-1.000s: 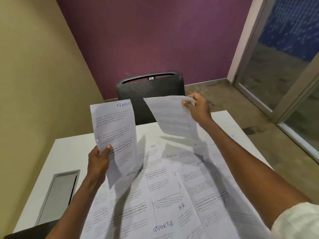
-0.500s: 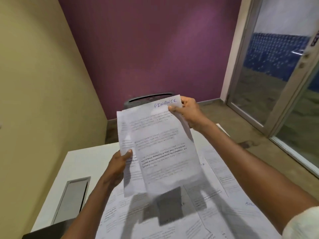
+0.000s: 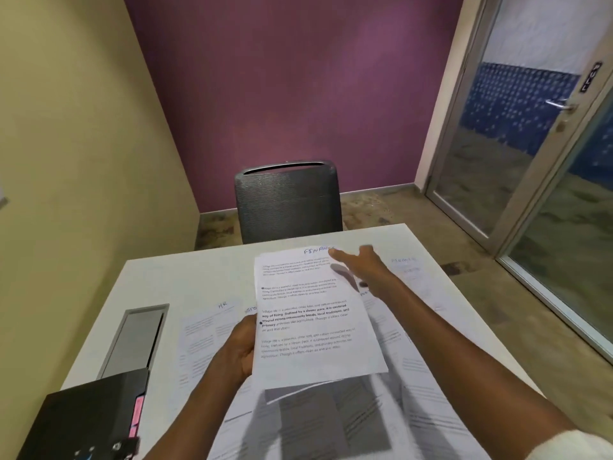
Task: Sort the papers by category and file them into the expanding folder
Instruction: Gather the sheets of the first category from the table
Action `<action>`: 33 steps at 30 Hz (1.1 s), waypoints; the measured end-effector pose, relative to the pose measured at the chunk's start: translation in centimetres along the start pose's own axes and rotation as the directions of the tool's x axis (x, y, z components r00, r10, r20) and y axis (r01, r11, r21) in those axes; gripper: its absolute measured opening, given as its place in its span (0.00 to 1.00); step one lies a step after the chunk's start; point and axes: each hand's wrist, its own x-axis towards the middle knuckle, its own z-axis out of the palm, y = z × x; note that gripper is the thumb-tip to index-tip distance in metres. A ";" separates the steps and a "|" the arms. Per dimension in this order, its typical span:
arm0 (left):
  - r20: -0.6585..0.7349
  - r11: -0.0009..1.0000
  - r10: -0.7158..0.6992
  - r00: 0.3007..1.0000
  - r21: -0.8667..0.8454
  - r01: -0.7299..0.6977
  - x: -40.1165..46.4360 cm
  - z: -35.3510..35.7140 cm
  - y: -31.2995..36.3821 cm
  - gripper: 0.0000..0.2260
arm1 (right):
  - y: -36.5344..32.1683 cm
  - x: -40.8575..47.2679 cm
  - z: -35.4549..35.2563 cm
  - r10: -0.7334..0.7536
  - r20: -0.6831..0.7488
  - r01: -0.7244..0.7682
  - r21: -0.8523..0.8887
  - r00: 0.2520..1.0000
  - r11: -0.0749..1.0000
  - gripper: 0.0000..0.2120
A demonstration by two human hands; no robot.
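Observation:
My left hand grips the left edge of a small stack of sheets headed FINANCE, held above the table. My right hand is beside the stack's top right corner with its fingers stretched out and blurred, holding nothing. Several more printed papers lie spread over the white table; one is headed HR. The black expanding folder with pink tabs lies at the table's near left corner.
A grey cable hatch is set into the table on the left. A dark chair stands behind the far edge. A yellow wall is on the left, a glass door on the right.
The two FINANCE sheets were brought together into one stack in my left hand. My right hand let go of its sheet and opened. The stack came down lower.

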 end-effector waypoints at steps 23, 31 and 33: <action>-0.108 0.419 0.752 0.650 0.840 -0.345 6.0 3.1 -5.9 0.09 | 10.9 -0.2 -0.2 -0.186 -0.144 0.222 0.296 0.972 0.929 0.17; -0.219 0.527 0.645 0.732 0.821 -0.219 8.3 -3.8 -9.5 0.16 | 17.2 -0.7 5.6 0.013 -0.041 0.003 0.363 0.999 0.932 0.17; -0.247 0.538 0.619 0.745 0.825 -0.173 8.8 -5.0 -10.2 0.15 | 18.1 -0.9 6.8 0.067 -0.048 -0.045 0.365 0.997 0.930 0.18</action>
